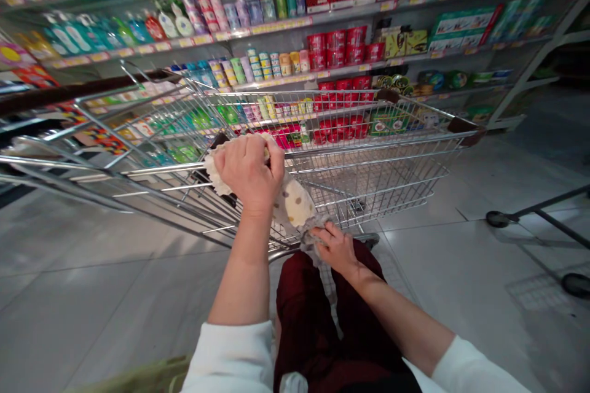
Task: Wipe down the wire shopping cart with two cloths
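A wire shopping cart (369, 153) stands sideways in front of me. My left hand (251, 169) is closed over its top side rail, wrapped round a pale cloth with dark spots (297, 199). The cloth sticks out at both sides of that fist and hangs down along the cart's near side. Lower and to the right, my right hand (336, 249) has its fingers bunched on the cloth's greyish lower end, close to my knees. What lies under my left palm is hidden.
Behind the cart, store shelves (276, 24) hold bottles, red tins and boxes. Dark wheeled legs of another cart or rack (539, 212) stand on the tiled floor (442, 258) at the right. The cart's brown handle (83, 92) reaches toward the upper left.
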{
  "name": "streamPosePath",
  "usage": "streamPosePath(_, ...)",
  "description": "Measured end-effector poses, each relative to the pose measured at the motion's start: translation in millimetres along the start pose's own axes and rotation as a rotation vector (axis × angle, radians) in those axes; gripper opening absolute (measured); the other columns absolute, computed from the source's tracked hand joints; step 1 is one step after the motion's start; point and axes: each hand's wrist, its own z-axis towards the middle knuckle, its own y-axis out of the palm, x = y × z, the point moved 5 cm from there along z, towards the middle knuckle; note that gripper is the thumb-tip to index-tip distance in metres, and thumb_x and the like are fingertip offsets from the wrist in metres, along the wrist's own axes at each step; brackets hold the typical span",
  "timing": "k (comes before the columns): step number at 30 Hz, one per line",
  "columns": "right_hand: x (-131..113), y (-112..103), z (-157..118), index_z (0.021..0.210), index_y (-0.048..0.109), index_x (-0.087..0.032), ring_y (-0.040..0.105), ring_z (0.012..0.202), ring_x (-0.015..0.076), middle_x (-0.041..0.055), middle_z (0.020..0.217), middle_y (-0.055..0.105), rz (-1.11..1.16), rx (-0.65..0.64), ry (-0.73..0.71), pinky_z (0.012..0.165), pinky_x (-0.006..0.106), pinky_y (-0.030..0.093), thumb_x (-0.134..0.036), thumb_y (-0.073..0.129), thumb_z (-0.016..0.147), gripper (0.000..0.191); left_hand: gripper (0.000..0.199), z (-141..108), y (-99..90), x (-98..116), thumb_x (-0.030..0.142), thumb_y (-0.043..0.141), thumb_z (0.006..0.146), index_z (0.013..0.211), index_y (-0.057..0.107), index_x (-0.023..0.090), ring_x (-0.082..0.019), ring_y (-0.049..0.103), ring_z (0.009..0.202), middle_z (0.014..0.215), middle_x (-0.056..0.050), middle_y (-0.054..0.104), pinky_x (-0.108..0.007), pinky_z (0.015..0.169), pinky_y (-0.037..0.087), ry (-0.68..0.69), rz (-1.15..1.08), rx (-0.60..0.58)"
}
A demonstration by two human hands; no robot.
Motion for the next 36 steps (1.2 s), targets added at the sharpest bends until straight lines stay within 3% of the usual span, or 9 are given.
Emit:
streamPosePath(4,-20,-6,18,0.127,0.064,-0.032,0.064,0.094,0.0161,0.0055,0.123,0.062,-0.040,-0.095,0.015,0.082,0.025,0.049,-0.028,0.045,0.093,0.040,0.017,0,1.7,-2,0.031,0.046,0.090,0.075,0.046,0.023,-0.024,0.050,0.090,0.079,-0.004,0.053,-0.042,0.091,0.029,-0.031,-0.046,-0.025)
streamPosePath(7,-14,13,15,0.129,0.061,-0.031,0.064,0.100,0.0179,0.0059,0.128,0.061,-0.095,-0.187,0.048,0.083,0.027,0.050,-0.026,0.044,0.094,0.040,0.017,0,2.4,-3,0.031,0.047,0.089,0.074,0.046,0.023,-0.024,0.051,0.090,0.079,-0.004,0.052,-0.042,0.090,0.029,-0.028,-0.046,-0.036)
streamPosePath(11,5,39,-3,0.138,0.054,-0.031,0.064,0.105,0.0192,0.0038,0.147,0.049,-0.095,-0.257,0.064,0.085,0.031,0.052,-0.027,0.044,0.093,0.046,0.018,-1,0.1,-1,0.031,0.047,0.090,0.074,0.046,0.023,-0.023,0.051,0.087,0.077,-0.003,0.051,-0.041,0.088,0.030,0.013,0.013,0.006)
streamPosePath(15,4,29,-4,0.130,0.060,-0.033,0.064,0.104,0.0169,0.0008,0.141,0.054,-0.008,-0.184,0.041,0.088,0.028,0.051,-0.024,0.048,0.090,0.043,0.018,-1,-1.0,2,0.031,0.046,0.091,0.074,0.046,0.023,-0.022,0.050,0.083,0.075,-0.002,0.051,-0.040,0.086,0.031,0.051,0.041,0.036)
streamPosePath(20,-30,4,15,0.124,0.065,-0.030,0.062,0.104,0.0175,0.0060,0.125,0.062,0.001,-0.101,-0.080,0.088,0.027,0.050,-0.026,0.045,0.094,0.037,0.019,-1,-1.7,3,0.031,0.046,0.091,0.073,0.045,0.023,-0.022,0.049,0.081,0.075,-0.003,0.053,-0.040,0.085,0.031,0.055,0.055,0.042)
streamPosePath(23,-36,12,18,0.128,0.062,-0.029,0.063,0.100,0.0176,0.0093,0.122,0.061,-0.079,-0.188,-0.071,0.086,0.027,0.050,-0.027,0.041,0.097,0.038,0.019,-1,-1.8,3,0.031,0.046,0.091,0.074,0.046,0.023,-0.022,0.050,0.083,0.076,-0.003,0.053,-0.041,0.085,0.031,0.046,0.057,0.031)
streamPosePath(29,-13,42,-1,0.143,0.048,-0.037,0.065,0.098,0.0190,0.0040,0.140,0.053,-0.104,-0.311,-0.017,0.083,0.030,0.052,-0.026,0.045,0.094,0.051,0.018,-2,0.7,0,0.032,0.046,0.091,0.075,0.047,0.023,-0.024,0.050,0.088,0.079,-0.004,0.054,-0.042,0.090,0.029,0.003,-0.010,-0.017)
streamPosePath(32,-11,36,-1,0.137,0.054,-0.039,0.065,0.101,0.0171,0.0011,0.137,0.056,-0.028,-0.276,0.002,0.088,0.028,0.051,-0.026,0.048,0.092,0.047,0.017,-2,1.1,1,0.032,0.045,0.091,0.076,0.048,0.023,-0.024,0.050,0.089,0.079,-0.004,0.054,-0.042,0.090,0.028,-0.011,-0.029,-0.023)
streamPosePath(36,-30,14,14,0.122,0.066,-0.032,0.064,0.105,0.0161,0.0021,0.130,0.061,0.025,-0.133,-0.014,0.087,0.025,0.050,-0.024,0.049,0.091,0.037,0.018,-1,0.1,3,0.031,0.045,0.091,0.075,0.047,0.023,-0.023,0.049,0.085,0.078,-0.004,0.054,-0.042,0.090,0.028,0.000,-0.011,-0.002)
